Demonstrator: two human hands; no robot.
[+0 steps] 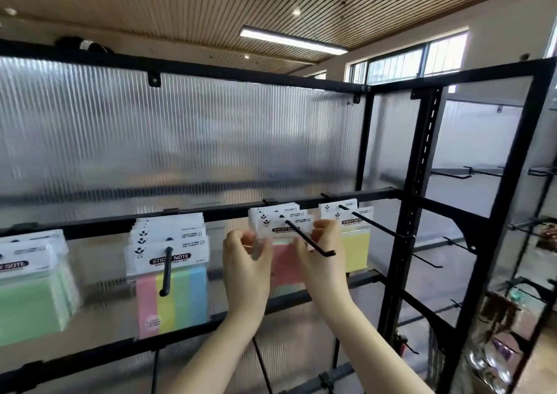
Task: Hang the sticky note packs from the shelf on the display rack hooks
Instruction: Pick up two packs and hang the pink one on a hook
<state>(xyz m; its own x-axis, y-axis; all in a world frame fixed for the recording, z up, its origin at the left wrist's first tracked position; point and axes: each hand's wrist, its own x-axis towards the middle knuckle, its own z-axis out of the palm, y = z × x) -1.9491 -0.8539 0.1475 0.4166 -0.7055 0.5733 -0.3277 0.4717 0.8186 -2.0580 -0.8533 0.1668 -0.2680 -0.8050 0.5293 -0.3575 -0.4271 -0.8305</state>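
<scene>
Gripping pink sticky note pack (pixel 286 261) at its header edges — left hand (pixel 245 270) and right hand (pixel 321 261), fingers pinched | pack threaded on black hook (pixel 310 239) of display rack (pixel 211 212) — between striped pack (pixel 171 291) and yellow pack (pixel 355 249)

Black rack (pixel 211 212); pink-yellow-green-blue striped pack (pixel 171 297); yellow pack (pixel 355 250).

Black display rack (pixel 388 273), hooks (pixel 310 238) carrying sticky note packs (pixel 168 261) along crossbar (pixel 217 212)
</scene>
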